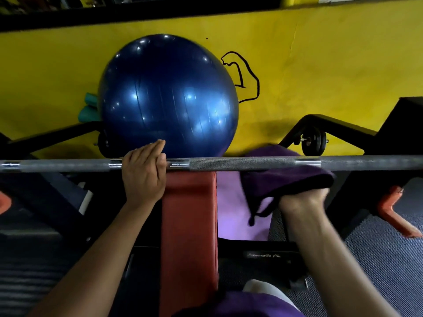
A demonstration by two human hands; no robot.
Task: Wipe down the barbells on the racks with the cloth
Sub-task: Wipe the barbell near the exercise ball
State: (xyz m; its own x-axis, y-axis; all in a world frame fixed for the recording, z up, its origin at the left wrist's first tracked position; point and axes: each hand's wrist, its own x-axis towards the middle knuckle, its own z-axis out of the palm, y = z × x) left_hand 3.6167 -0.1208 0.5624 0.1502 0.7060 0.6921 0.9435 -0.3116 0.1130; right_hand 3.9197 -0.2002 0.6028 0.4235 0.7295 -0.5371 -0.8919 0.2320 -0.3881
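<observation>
A steel barbell (pixel 240 163) runs level across the whole view, above a red bench. My left hand (pixel 144 172) lies over the bar left of centre, its fingers straight and pointing away from me. My right hand (pixel 304 200) grips a purple cloth (pixel 286 177) just below the bar on the right. The cloth drapes over the bar, part showing behind it and part hanging in front, with a loose end dangling down.
A red bench pad (pixel 188 225) stretches under the bar toward me. A large blue exercise ball (pixel 168 97) rests against the yellow wall behind. A small dumbbell (pixel 312 143) sits on a black rack at the right. A purple mat (pixel 231 207) lies beside the bench.
</observation>
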